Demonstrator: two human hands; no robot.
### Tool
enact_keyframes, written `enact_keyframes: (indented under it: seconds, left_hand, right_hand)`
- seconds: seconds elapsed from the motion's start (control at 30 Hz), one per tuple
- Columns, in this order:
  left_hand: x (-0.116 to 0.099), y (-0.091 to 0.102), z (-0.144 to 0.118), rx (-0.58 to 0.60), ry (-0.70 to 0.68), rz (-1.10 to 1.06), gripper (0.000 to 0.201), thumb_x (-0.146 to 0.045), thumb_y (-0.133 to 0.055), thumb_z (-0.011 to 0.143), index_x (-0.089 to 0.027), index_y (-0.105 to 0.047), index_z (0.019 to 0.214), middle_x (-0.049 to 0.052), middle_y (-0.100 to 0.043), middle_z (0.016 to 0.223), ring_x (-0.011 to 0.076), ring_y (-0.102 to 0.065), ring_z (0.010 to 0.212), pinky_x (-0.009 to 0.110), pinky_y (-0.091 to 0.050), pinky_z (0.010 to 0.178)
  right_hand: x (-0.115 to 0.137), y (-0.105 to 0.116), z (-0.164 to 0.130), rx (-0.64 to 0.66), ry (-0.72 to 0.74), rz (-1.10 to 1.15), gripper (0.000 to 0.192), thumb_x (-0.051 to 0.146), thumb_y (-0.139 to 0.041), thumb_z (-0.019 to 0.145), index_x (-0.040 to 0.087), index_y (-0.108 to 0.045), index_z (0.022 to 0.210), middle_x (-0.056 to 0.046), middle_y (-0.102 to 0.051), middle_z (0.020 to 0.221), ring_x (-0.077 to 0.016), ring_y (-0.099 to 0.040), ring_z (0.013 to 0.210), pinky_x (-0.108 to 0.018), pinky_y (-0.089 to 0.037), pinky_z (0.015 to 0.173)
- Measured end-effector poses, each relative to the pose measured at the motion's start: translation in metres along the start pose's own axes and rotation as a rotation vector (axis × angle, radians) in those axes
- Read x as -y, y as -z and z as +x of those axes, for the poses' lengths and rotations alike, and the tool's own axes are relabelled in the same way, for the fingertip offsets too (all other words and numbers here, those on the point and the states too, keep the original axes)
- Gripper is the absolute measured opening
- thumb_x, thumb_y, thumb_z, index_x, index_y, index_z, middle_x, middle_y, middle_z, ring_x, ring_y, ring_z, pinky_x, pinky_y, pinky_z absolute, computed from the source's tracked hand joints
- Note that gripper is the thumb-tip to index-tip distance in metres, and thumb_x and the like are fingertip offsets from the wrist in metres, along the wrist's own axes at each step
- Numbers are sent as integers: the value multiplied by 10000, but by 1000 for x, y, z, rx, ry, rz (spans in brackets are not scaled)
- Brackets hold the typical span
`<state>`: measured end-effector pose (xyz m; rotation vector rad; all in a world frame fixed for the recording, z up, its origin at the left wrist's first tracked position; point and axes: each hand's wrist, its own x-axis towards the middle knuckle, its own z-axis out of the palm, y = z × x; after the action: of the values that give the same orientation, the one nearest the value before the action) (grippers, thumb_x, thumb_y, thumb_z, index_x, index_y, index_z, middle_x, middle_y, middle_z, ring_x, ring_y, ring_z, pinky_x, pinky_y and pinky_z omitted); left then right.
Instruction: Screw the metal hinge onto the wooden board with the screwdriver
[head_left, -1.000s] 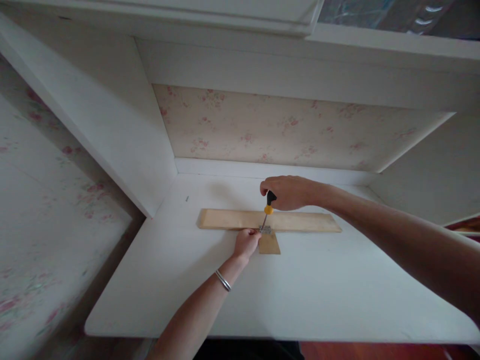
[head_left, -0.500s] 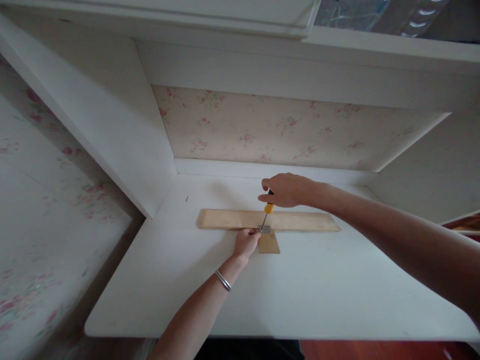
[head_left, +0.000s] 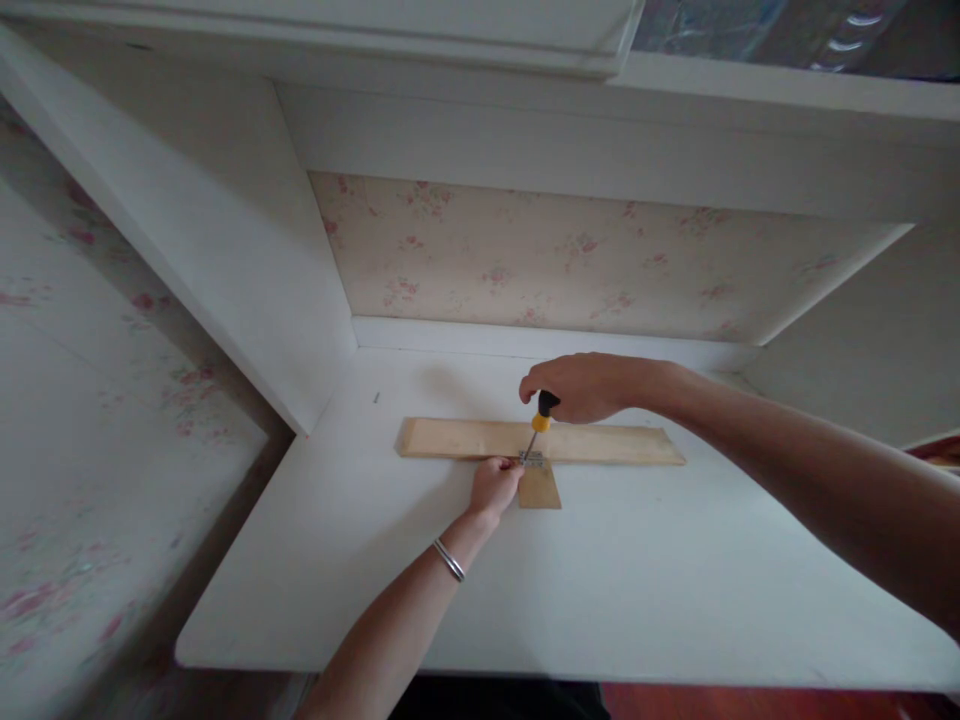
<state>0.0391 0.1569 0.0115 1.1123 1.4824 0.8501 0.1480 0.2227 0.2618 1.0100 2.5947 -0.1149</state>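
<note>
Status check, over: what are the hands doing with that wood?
Right hand grips screwdriver, tip on small metal hinge. Left hand steadies hinge where long plank meets small block. Nothing in the way.

A white desk top (head_left: 645, 590) fills the lower middle of the frame, set in a white alcove with a slanting side panel (head_left: 187, 230) at the left and another panel (head_left: 862, 340) at the right. Pale wallpaper with small pink flowers (head_left: 555, 255) covers the back wall at centre and also shows at the far left. A white shelf (head_left: 450, 25) runs along the top edge, and a strip of reddish floor (head_left: 750, 700) shows at the bottom right; the light is soft and dim.
</note>
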Motion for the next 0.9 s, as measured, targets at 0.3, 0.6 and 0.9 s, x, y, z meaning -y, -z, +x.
enact_keyframes:
  seconds: [0.3,0.6,0.9]
  left_hand:
    - [2,-1,0,-27,-16,11,184,-305,-577,691,-152,-655,624,13,-614,611,119,-490,578,224,-278,519]
    - [-3,-1,-4,-40,-4,-1,176,-296,-585,683,-153,-629,590,-8,-566,562,108,-452,544,232,-268,511]
    - [2,-1,-1,-27,-36,11,181,-298,-570,696,-151,-633,611,-6,-575,581,105,-464,554,225,-270,503]
  right_hand:
    - [2,-1,0,-34,4,-26,249,243,-474,827,225,-624,1025,-83,-619,1047,-206,-601,828,-294,-394,659]
    - [7,0,-2,-44,-86,-71,252,312,-440,862,184,-629,968,-117,-637,956,-238,-598,834,-316,-392,648]
    - [7,1,-3,-26,-120,-81,254,328,-441,854,173,-625,936,-116,-641,905,-250,-601,815,-317,-389,621]
